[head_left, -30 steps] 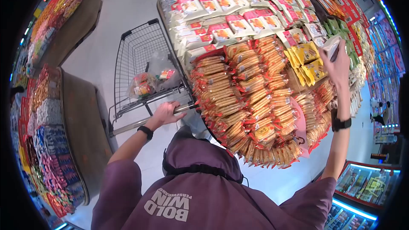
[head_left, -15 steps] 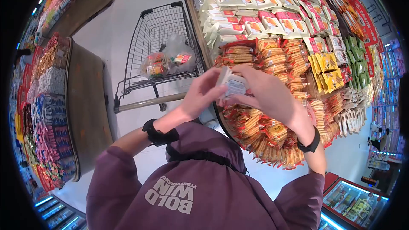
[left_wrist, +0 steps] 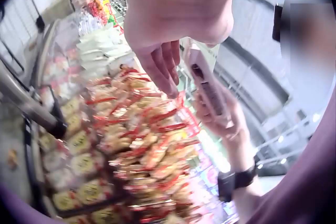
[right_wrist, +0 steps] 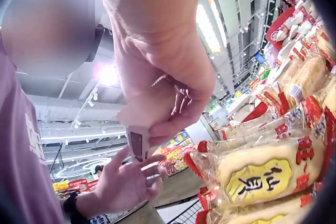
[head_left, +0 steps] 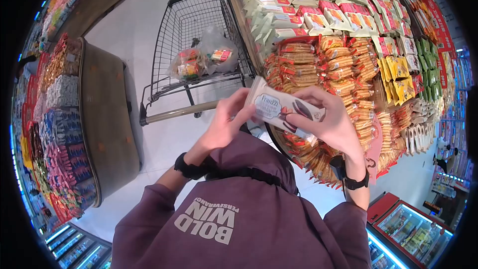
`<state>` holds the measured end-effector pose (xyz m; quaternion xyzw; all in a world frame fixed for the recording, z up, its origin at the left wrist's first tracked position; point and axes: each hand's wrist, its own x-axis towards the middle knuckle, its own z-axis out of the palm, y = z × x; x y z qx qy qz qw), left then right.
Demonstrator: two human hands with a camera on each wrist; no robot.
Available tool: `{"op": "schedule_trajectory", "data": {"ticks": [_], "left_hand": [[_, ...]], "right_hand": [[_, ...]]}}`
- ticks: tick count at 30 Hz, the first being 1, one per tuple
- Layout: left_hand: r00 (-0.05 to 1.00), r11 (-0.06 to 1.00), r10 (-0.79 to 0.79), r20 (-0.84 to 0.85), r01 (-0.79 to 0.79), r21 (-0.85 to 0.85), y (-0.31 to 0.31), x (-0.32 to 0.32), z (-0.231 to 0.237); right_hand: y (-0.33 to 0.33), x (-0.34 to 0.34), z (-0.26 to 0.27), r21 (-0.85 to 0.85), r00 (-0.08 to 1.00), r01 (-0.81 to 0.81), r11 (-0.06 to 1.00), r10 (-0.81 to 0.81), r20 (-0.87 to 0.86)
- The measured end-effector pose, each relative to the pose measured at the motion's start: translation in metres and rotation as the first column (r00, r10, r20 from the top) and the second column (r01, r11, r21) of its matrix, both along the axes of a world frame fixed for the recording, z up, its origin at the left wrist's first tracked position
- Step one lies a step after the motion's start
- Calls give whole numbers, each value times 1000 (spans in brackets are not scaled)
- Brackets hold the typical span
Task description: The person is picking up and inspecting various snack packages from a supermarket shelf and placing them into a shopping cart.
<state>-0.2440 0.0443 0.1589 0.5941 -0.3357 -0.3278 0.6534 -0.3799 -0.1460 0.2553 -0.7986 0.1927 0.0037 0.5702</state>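
Observation:
A pale snack packet [head_left: 271, 103] printed "Franzzi" is held up in front of the chest, its printed face towards the head camera. My right hand [head_left: 332, 119] grips its right end, the thumb lying across the front. At the other end my left hand [head_left: 225, 123] pinches the packet's edge with thumb and fingers. In the right wrist view the left hand [right_wrist: 123, 184] sits beneath the packet [right_wrist: 138, 142], its fingers spread around the lower end. The left wrist view has the packet [left_wrist: 209, 85] edge-on between both hands.
A shopping cart [head_left: 181, 112] holding bagged goods [head_left: 188, 65] stands ahead to the left. Close on the right is a display heaped with wrapped rice crackers [head_left: 343, 72], white-and-pink packets [head_left: 318, 22] and yellow packets [head_left: 397, 79]. Another candy stand [head_left: 107, 119] lines the left side.
My left hand has left the cart handle and come to the packet. The right hand has brought the packet from over the display to the chest, and its printed front now faces up.

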Motion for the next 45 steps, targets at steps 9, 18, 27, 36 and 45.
{"op": "schedule_trajectory", "data": {"ticks": [9, 18, 27, 36, 45], "left_hand": [[425, 845, -374, 825, -211, 492, 54, 75, -147], [590, 725, -547, 594, -21, 688, 66, 97, -156], [548, 683, -410, 729, -345, 643, 89, 79, -164], [543, 614, -388, 745, -451, 648, 123, 25, -162], [526, 657, -361, 770, -442, 610, 188, -58, -172]], "right_hand": [[20, -9, -8, 58, 958, 267, 962, -272, 94], [53, -22, -22, 164, 874, 440, 883, -463, 151], [101, -50, -21, 236, 876, 399, 886, -445, 187], [159, -124, -29, 116, 906, 365, 924, -381, 187], [207, -176, -61, 253, 881, 365, 896, -421, 218]]}}
